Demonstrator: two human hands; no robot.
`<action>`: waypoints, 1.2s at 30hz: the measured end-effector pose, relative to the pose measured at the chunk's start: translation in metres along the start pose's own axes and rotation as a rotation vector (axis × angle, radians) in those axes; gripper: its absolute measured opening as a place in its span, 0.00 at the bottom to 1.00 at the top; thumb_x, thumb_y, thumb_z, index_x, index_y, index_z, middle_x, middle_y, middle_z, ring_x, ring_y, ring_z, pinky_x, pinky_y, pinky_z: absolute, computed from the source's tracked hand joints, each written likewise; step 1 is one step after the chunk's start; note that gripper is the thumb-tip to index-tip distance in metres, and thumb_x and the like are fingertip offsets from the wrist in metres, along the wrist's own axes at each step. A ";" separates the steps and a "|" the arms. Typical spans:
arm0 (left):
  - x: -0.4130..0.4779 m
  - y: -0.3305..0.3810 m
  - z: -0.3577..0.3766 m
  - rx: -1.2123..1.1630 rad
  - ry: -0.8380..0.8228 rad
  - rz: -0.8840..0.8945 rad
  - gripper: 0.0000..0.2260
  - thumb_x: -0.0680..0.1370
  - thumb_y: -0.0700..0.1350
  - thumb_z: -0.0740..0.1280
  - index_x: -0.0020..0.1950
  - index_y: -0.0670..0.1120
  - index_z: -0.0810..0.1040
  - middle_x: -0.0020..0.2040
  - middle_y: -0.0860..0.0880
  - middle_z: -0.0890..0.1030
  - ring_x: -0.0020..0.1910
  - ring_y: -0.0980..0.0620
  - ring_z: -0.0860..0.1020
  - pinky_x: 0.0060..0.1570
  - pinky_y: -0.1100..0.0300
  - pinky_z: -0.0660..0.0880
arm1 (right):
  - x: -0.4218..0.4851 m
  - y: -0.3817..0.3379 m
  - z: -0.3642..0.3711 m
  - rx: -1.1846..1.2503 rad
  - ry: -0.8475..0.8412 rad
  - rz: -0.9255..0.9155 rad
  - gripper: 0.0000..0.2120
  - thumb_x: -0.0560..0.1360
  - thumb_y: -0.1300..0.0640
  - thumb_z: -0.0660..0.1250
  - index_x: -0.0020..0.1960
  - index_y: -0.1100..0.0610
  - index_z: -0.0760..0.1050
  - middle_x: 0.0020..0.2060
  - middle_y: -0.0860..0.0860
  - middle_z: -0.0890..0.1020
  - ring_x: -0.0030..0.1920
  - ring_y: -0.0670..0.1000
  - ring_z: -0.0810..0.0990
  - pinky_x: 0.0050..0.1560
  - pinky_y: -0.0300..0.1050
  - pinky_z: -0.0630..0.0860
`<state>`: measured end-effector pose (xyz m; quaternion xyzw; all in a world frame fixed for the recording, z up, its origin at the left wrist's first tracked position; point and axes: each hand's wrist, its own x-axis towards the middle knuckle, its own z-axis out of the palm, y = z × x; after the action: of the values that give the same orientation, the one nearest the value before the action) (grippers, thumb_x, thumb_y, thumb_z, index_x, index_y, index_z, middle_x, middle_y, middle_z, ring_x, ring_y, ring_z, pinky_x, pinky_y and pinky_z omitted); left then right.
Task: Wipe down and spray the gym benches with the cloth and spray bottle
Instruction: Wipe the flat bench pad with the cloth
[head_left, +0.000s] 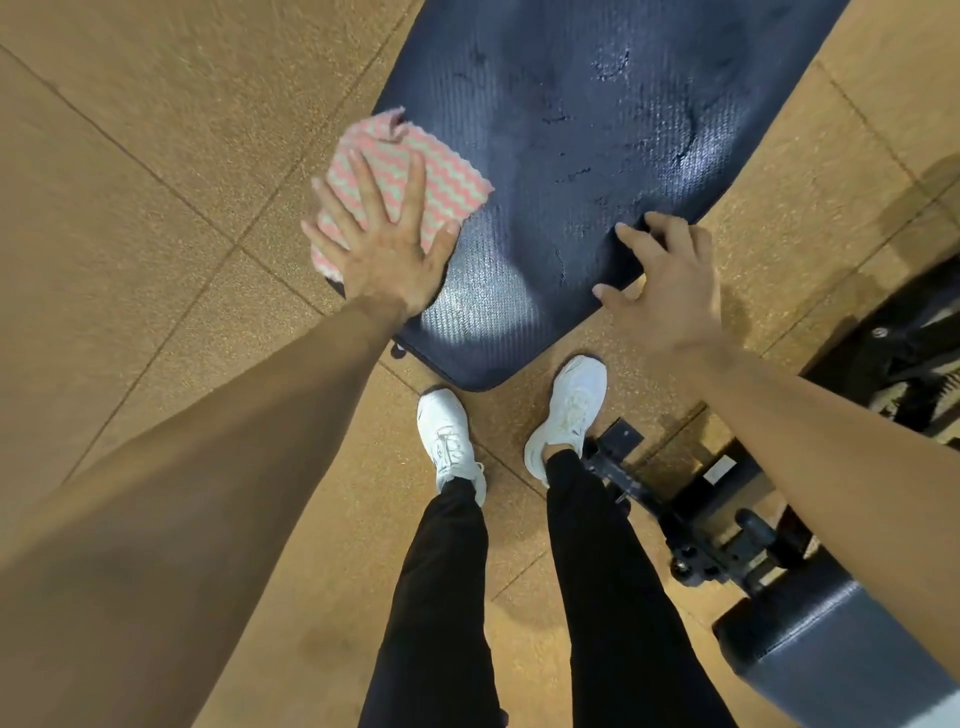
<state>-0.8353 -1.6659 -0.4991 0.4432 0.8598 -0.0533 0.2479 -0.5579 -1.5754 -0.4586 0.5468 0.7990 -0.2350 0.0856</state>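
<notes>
A dark blue padded gym bench (597, 130) stretches away from me, its surface streaked with wet patches. A pink and pale green zigzag cloth (441, 171) lies on the bench's left edge, partly hanging over it. My left hand (384, 234) presses flat on the cloth with fingers spread and straight. My right hand (665, 275) rests on the bench's right edge, fingers bent over the rim. No spray bottle is in view.
Tan speckled rubber floor tiles (156, 208) surround the bench. My white shoes (452, 436) stand just below the bench end. A black metal frame (691, 499) and another dark pad (831, 649) sit at the lower right.
</notes>
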 end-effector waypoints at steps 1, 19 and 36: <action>-0.002 0.003 0.001 -0.007 0.008 -0.006 0.33 0.80 0.72 0.44 0.82 0.63 0.39 0.84 0.41 0.36 0.79 0.27 0.35 0.71 0.22 0.38 | 0.003 0.004 -0.002 0.025 0.012 -0.011 0.30 0.75 0.47 0.73 0.74 0.55 0.71 0.72 0.56 0.69 0.70 0.61 0.66 0.72 0.59 0.67; -0.056 0.065 0.041 0.206 -0.070 0.574 0.31 0.82 0.70 0.46 0.83 0.62 0.45 0.85 0.49 0.45 0.81 0.29 0.43 0.76 0.28 0.47 | 0.041 0.052 -0.026 0.058 -0.011 0.103 0.42 0.75 0.35 0.68 0.82 0.50 0.57 0.82 0.51 0.54 0.80 0.58 0.54 0.77 0.62 0.60; 0.055 0.100 -0.020 -0.062 0.013 0.072 0.38 0.77 0.75 0.53 0.83 0.64 0.45 0.85 0.50 0.41 0.81 0.32 0.38 0.76 0.29 0.36 | 0.054 0.063 -0.037 0.046 -0.018 0.033 0.40 0.72 0.36 0.72 0.77 0.54 0.66 0.78 0.56 0.63 0.78 0.62 0.60 0.77 0.61 0.61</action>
<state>-0.7911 -1.5593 -0.4945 0.4662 0.8462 -0.0151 0.2578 -0.5167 -1.4951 -0.4656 0.5594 0.7836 -0.2567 0.0842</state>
